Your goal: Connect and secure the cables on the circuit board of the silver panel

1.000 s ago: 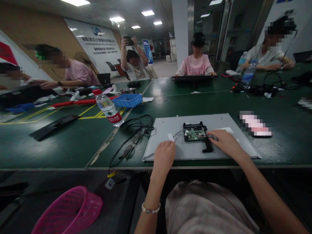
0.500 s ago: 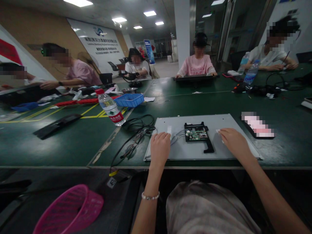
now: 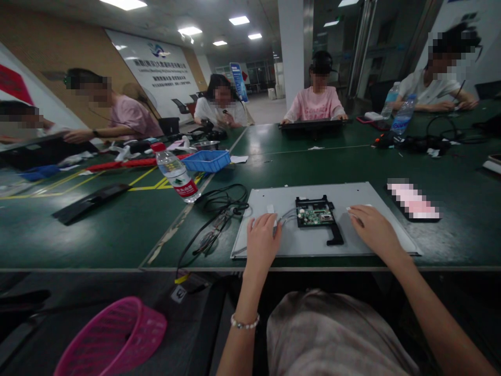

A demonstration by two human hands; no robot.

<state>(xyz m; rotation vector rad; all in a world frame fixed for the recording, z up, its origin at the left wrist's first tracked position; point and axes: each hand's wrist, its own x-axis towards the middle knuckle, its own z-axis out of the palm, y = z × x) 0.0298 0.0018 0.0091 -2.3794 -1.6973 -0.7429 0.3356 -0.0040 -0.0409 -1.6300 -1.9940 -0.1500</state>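
Flanking the circuit board (image 3: 314,216), already seated in its bracket (image 3: 335,234), fastening unclear, left hand (image 3: 263,235) and right hand (image 3: 371,228) hide whether they grip anything

A bracelet (image 3: 245,321) of pale, rounded beads circled the left wrist. Both forearms (image 3: 425,300) were bare. Grey-brown cloth (image 3: 329,334), faintly patterned and softly creased, showed between them.

On my feed I counted: two bare hands (image 3: 263,236) | one flat rectangular grey panel (image 3: 299,247) | one black plastic frame (image 3: 335,233) | one green circuit board (image 3: 312,216) | three clear plastic bottles (image 3: 183,183) | one magenta plastic basket (image 3: 152,325) | five other people (image 3: 315,103)
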